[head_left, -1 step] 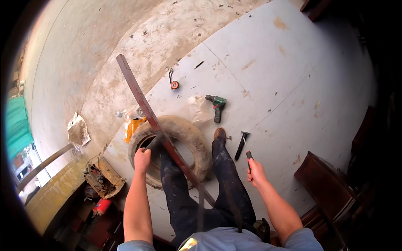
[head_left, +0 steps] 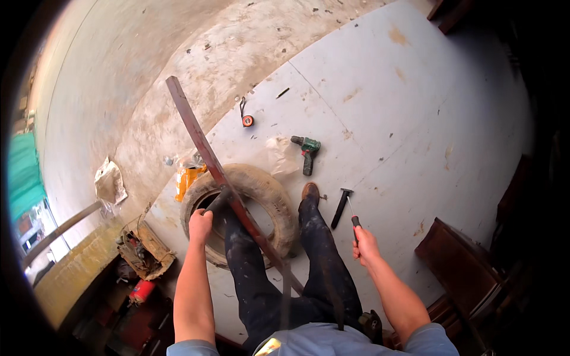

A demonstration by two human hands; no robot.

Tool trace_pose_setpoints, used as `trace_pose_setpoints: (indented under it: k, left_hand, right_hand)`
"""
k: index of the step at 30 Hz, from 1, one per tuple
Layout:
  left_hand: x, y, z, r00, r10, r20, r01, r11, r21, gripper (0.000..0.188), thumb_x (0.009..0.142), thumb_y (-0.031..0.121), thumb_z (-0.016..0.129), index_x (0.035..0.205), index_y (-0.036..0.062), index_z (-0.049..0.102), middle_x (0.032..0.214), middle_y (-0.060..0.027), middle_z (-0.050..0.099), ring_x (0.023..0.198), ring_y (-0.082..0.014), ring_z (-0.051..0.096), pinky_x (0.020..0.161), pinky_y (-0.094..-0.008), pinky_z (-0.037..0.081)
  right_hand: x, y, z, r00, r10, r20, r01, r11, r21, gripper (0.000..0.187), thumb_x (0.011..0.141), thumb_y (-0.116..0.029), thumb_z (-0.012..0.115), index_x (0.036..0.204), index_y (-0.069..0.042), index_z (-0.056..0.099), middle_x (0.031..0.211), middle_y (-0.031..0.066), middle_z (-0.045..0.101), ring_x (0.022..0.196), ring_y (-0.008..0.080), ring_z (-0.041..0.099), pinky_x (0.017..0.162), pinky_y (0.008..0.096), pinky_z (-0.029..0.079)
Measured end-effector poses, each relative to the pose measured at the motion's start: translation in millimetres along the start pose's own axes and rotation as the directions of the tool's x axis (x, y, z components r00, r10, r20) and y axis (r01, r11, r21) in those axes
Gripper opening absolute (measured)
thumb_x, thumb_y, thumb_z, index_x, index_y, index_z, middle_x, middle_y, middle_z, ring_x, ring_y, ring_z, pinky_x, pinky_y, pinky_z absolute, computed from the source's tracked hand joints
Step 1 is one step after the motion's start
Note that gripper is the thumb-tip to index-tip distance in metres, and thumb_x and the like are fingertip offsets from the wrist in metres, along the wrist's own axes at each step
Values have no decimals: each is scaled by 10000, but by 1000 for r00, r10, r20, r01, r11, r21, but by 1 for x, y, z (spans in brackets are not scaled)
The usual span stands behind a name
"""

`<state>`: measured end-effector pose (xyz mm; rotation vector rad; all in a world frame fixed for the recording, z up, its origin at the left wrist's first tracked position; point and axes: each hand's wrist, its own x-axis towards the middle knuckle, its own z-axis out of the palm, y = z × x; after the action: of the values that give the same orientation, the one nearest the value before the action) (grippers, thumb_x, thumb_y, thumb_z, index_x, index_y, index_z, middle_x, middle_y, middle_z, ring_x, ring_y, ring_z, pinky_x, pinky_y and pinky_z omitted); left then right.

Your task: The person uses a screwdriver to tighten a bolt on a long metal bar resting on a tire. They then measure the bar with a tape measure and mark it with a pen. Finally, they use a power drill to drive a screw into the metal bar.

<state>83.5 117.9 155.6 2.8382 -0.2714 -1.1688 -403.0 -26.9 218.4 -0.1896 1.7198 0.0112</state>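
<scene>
My left hand (head_left: pixel 200 226) is closed at the near left side of the tire (head_left: pixel 279 193), around a dark thing (head_left: pixel 218 203) whose kind I cannot make out. That dark thing reaches toward a long reddish-brown bar (head_left: pixel 202 142), which slants across the tire to between my legs. In my closed right hand (head_left: pixel 366 244) is a screwdriver (head_left: pixel 355 221) with a red and black handle, its thin shaft pointing up and left. Its tip shows near a black hammer (head_left: pixel 340 209) lying on the floor.
A green cordless drill (head_left: pixel 307 153), a tape measure (head_left: pixel 247 121) and a small black stick (head_left: pixel 283 92) lie ahead. An orange packet (head_left: pixel 189 178) touches the tire's left. A wooden box (head_left: pixel 151 249) and red can (head_left: pixel 141 292) are left; dark red furniture (head_left: pixel 454 261) stands right.
Very little differs. My right hand and the screwdriver sit slightly to the right, while the view has shifted a touch.
</scene>
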Motion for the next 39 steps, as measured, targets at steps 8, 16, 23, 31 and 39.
trace_pose_setpoints:
  k: [8,16,23,31,39]
  left_hand:
    - [-19,34,-3,998,-66,1,66,997,41,506,796,312,579,1210,27,634,1158,-244,647,1126,-355,607,988,-404,458]
    - [-32,24,-5,991,-95,-93,86,991,-103,700,791,346,690,1352,-11,472,1087,-213,674,997,-320,663,859,-384,523]
    - [-101,-6,30,988,-119,-100,41,820,-571,795,801,259,739,1426,-33,345,828,-80,644,649,-163,611,547,-304,500]
    - [-188,-131,136,992,-96,85,126,838,-530,601,821,256,699,1318,-22,508,841,-110,690,749,-191,652,719,-333,522]
    - [-320,-203,187,949,-155,276,304,685,-662,513,818,268,675,1241,-4,572,786,-114,684,608,-197,649,570,-327,517]
  right_hand:
    - [-14,-12,-85,993,-26,-114,9,989,-147,296,988,-389,486,855,-128,442,597,21,441,393,131,364,359,306,315]
    - [-11,-16,-77,999,23,-45,-35,960,-278,286,991,-416,476,890,-149,455,615,17,446,412,137,379,376,309,334]
    - [0,-27,-65,999,-49,3,47,927,-373,296,991,-417,471,897,-136,462,623,18,450,418,133,382,382,310,347]
    - [-15,-6,-54,988,-125,89,150,912,-382,295,993,-404,480,928,-116,474,644,23,476,432,122,407,387,302,362]
    - [-52,30,-62,963,-257,83,251,735,-629,280,981,-373,526,897,-108,486,679,21,518,443,114,441,381,294,380]
